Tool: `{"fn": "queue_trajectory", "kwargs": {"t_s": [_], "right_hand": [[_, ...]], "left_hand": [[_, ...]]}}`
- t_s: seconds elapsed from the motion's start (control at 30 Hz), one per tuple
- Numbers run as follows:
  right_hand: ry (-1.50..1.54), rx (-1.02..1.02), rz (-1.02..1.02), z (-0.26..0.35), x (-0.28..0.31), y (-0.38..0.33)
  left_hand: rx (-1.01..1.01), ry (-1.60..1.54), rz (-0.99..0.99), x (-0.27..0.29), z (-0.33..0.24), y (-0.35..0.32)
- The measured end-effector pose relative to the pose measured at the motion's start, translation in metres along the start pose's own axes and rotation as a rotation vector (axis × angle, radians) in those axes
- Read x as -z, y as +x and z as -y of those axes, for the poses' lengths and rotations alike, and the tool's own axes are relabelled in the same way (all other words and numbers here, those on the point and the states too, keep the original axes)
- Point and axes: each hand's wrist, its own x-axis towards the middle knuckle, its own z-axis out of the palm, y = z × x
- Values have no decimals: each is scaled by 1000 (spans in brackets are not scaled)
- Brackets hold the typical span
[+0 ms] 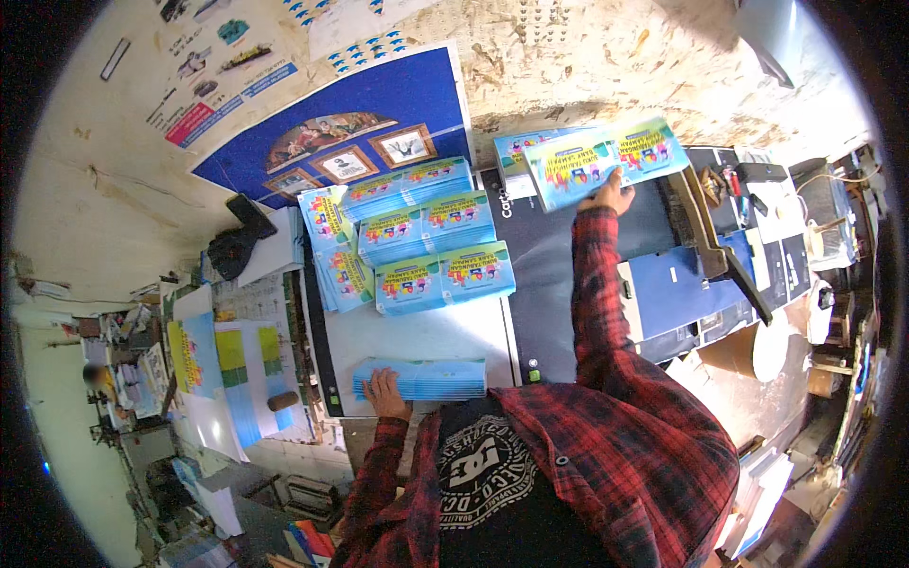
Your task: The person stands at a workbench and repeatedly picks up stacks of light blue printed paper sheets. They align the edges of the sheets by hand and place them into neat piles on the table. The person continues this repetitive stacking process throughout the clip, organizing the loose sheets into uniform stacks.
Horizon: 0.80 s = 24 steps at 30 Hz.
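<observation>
My right hand (611, 196) reaches far out to the right and is closed on the near edge of a light-blue printed booklet sheet (578, 185) with colourful lettering. That sheet is lifted and tilted over another blue printed piece (516, 156) near the wall. At the near side of the table, my left hand (386, 393) lies with its fingers stretched over the left end of a fanned stack of blue booklets (440, 381). Beyond it, several stacks of the same printed booklets (445, 279) stand in overlapping rows.
The booklets stand on a white board (417, 336) beside a dark table mat (544, 275). A wooden bar with a dark lever (701, 227) crosses the right side, above blue boards (677, 284). More printed sheets (204, 355) lie at the left. A poster (331, 133) hangs on the wall behind.
</observation>
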Motion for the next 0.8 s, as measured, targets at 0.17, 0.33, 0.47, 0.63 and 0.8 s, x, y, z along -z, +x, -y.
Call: {"fn": "queue_trajectory", "kwargs": {"t_s": [0.17,0.33,0.47,0.63,0.8], "right_hand": [[-280,-150,-408,-85,-19,33],[-603,-156,-483,-130,-9,73],[-972,-284,-295,-99,-10,37],[-796,-110,-74,-142,10,88],[-1111,-314,399,-131,4,109]], "left_hand": [[57,43,-113,-9,-3,-2],[71,0,-69,13,-16,17],[132,37,-104,-6,-17,-8],[155,-97,-16,14,-27,14],[-21,213,-146,-16,9,1]]}}
